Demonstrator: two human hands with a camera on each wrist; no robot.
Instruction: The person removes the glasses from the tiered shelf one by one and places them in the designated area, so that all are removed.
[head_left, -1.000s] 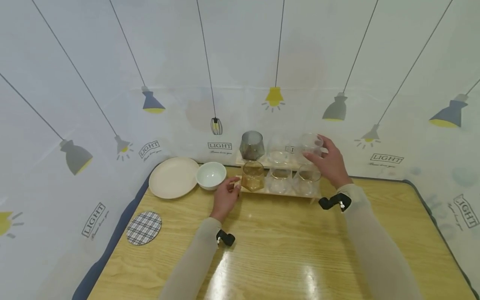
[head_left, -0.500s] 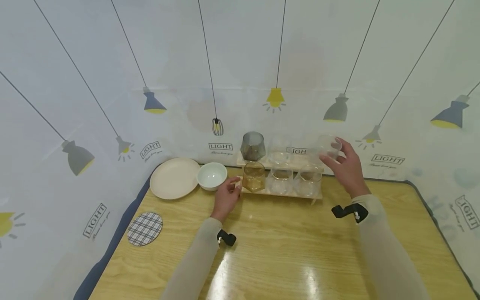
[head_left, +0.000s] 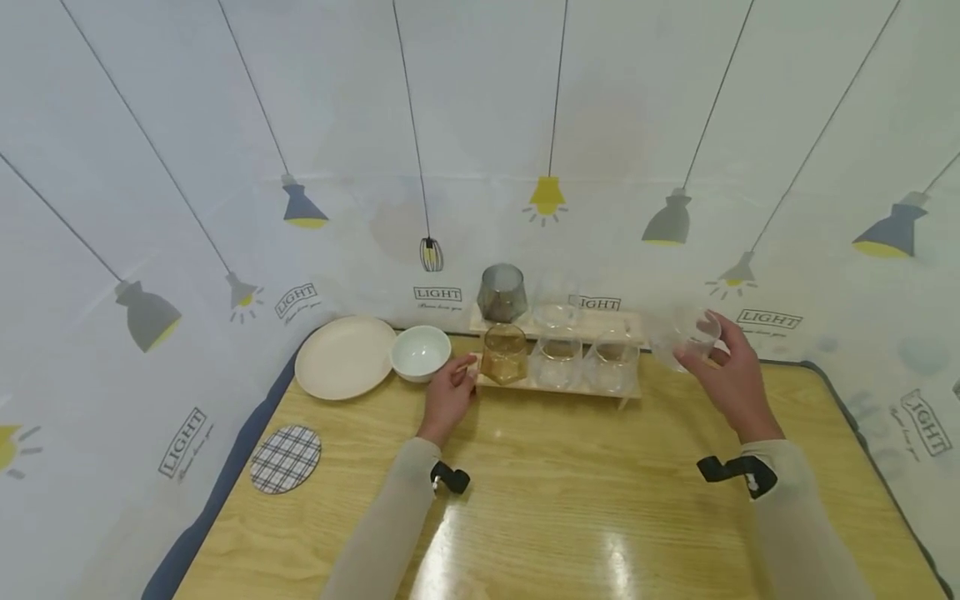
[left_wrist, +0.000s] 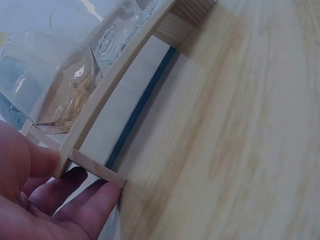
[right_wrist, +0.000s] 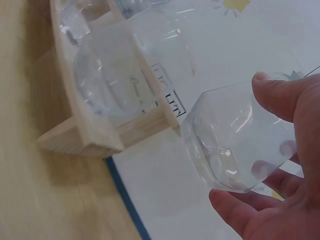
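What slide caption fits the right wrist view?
Right hand holding a clear glass beside the wooden rack.

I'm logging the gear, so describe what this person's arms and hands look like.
Long, plain beige sleeves reach both wrists. A black, angular device sits at each wrist. The left hand and right hand wear no gloves.

The right hand [head_left: 733, 379] carried a clear glass [head_left: 681, 335] rightward, away from the upper tier of the wooden rack [head_left: 624, 327]. Both also sank lower, ending beyond its right end.
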